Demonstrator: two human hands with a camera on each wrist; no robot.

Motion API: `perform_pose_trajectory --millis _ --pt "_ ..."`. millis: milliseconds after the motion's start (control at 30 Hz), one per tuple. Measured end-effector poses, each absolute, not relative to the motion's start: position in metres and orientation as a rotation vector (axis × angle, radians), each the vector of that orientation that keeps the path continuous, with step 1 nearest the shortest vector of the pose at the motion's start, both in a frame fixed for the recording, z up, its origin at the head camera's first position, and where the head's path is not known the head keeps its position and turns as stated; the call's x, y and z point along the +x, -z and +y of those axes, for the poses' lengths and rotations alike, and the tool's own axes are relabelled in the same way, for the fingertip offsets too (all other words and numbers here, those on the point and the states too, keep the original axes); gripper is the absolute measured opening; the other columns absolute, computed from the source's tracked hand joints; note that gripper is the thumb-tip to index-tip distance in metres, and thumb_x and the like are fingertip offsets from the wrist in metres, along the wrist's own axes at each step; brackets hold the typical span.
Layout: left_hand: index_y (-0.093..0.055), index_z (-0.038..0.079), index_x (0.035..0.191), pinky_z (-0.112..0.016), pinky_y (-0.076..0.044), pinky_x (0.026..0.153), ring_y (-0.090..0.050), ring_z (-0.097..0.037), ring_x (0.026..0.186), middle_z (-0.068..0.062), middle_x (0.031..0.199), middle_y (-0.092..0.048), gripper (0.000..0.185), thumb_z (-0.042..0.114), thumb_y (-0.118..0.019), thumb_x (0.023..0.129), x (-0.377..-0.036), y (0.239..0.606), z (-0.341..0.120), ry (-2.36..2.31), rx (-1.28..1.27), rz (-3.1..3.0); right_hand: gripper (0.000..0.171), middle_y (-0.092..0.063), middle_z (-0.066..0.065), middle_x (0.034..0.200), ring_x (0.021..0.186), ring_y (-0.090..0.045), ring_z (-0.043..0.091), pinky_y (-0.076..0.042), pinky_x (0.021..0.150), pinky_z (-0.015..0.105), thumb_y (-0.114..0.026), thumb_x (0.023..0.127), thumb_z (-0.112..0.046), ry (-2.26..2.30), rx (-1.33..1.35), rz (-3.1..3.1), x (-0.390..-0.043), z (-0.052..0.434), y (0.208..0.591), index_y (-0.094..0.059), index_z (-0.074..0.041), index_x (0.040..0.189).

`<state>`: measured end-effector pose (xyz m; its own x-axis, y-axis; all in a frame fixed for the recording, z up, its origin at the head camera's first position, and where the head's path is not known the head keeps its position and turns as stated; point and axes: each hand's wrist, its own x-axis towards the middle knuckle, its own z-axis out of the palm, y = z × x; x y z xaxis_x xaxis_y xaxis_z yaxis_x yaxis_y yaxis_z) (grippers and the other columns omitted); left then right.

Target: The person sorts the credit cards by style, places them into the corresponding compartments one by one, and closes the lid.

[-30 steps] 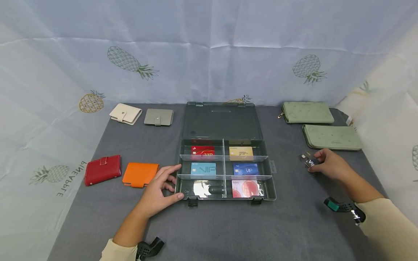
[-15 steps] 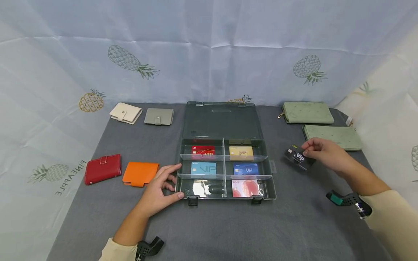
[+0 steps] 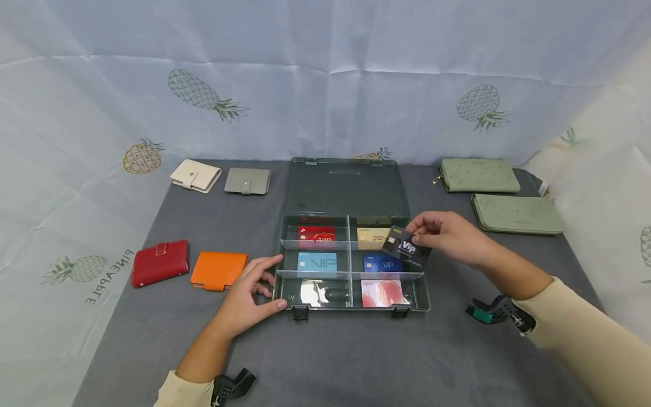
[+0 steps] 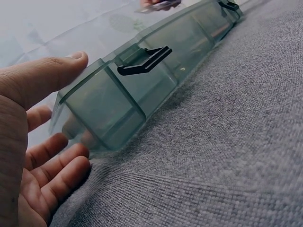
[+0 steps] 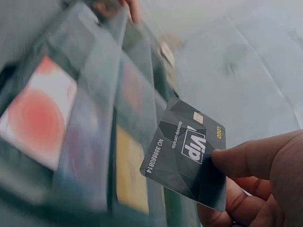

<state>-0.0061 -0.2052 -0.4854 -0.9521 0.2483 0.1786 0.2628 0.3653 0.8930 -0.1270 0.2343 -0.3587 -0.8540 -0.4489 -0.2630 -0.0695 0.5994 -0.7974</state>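
Glossy black card (image 3: 407,249) pinched by right-hand fingers (image 3: 426,230) over translucent plastic box (image 3: 424,285)

Person's own appearance: two bare hands, long cream sleeves, wrist-mounted camera rigs.

Left hand (image 3: 249,299) bare, no rings or watch visible; cream long sleeve cuff (image 3: 185,392) ends at the forearm, with a black perforated plastic wrist mount (image 3: 231,386) beside it. Right hand (image 3: 452,236) likewise bare; cream fabric sleeve (image 3: 585,345) covers the forearm, looser and wrinkled. Its black perforated mount (image 3: 503,312) carries a teal-green clip end and a small metal fitting. Fingers (image 5: 251,158) with short nails; no gloves.
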Motion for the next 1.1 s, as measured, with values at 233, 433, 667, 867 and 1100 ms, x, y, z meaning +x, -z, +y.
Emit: perform_pose_trajectory --millis 233,433,667,867,1100 --pt "-0.054 0.009 0.156 -0.03 -0.058 0.077 -0.061 -0.019 0.096 -0.01 0.141 -0.055 0.083 0.011 -0.092 0.082 -0.006 0.484 -0.205 1.691 -0.49 -2.582 0.011 -0.073 0.005 0.094 0.088 -0.065 0.021 -0.054 0.076 0.029 -0.072 0.1 -0.004 1.21 -0.583 2.292 -0.12 0.174 0.37 -0.075 -0.003 0.11" --pt "-0.054 0.011 0.156 -0.03 -0.058 0.077 -0.062 -0.019 0.096 -0.009 0.141 -0.055 0.084 0.011 -0.092 0.082 -0.007 0.484 -0.206 1.678 -0.491 -2.582 0.008 -0.073 0.0 0.089 0.083 -0.067 0.017 -0.055 0.074 0.031 -0.075 0.098 -0.003 1.207 -0.689 2.247 -0.109 0.123 0.372 -0.076 -0.006 0.105" --pt "-0.054 0.011 0.156 -0.03 -0.058 0.077 -0.062 -0.019 0.094 -0.008 0.14 -0.056 0.084 0.011 -0.093 0.081 -0.008 0.483 -0.203 1.679 -0.486 -2.586 0.009 -0.074 -0.01 0.085 0.076 -0.066 0.004 -0.057 0.074 0.028 -0.078 0.096 -0.005 1.078 -0.842 2.324 -0.091 0.088 0.383 -0.079 -0.014 0.1" --pt "-0.054 0.01 0.156 -0.031 -0.058 0.076 -0.062 -0.018 0.095 -0.008 0.14 -0.056 0.084 0.011 -0.093 0.082 -0.008 0.482 -0.204 1.681 -0.492 -2.582 0.009 -0.072 -0.017 0.078 0.066 -0.058 -0.004 -0.051 0.065 0.024 -0.083 0.094 -0.012 0.829 -1.048 2.531 -0.077 0.073 0.394 -0.083 -0.021 0.094" --pt "-0.054 0.014 0.157 -0.03 -0.058 0.077 -0.062 -0.019 0.092 -0.007 0.139 -0.056 0.083 0.014 -0.092 0.083 -0.006 0.483 -0.204 1.681 -0.464 -2.604 0.008 -0.075 -0.016 0.081 0.064 -0.059 -0.001 -0.05 0.06 0.027 -0.082 0.093 -0.016 0.571 -1.264 2.64 -0.067 0.067 0.401 -0.085 -0.023 0.096"
